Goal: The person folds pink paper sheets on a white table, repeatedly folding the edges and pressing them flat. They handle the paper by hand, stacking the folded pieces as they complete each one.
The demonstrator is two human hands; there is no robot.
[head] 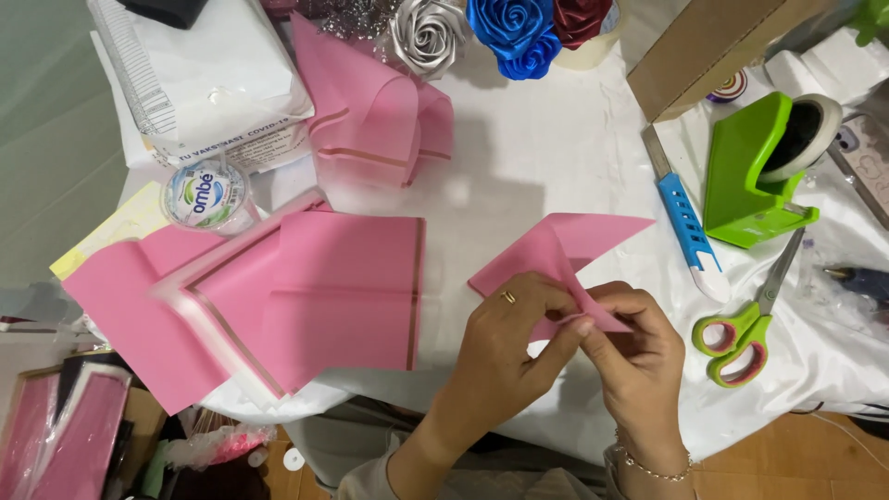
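Observation:
Both of my hands pinch one folded pink paper sheet [567, 248] over the white table cover [528, 157]. My left hand [507, 338], with a ring on it, grips the sheet's lower fold from the left. My right hand [634, 347], with a bracelet at the wrist, holds the same fold from the right, fingertips touching the left hand's. The sheet's upper corner points right and lies flat on the cover. A stack of flat pink sheets [278, 296] with thin gold edges lies to the left.
Green-handled scissors [745, 333], a blue utility knife [690, 227] and a green tape dispenser [755, 167] lie at the right. Satin roses, silver [428, 32] and blue [514, 32], stand at the back beside a folded pink wrap [375, 111]. A sealed water cup [206, 194] sits left.

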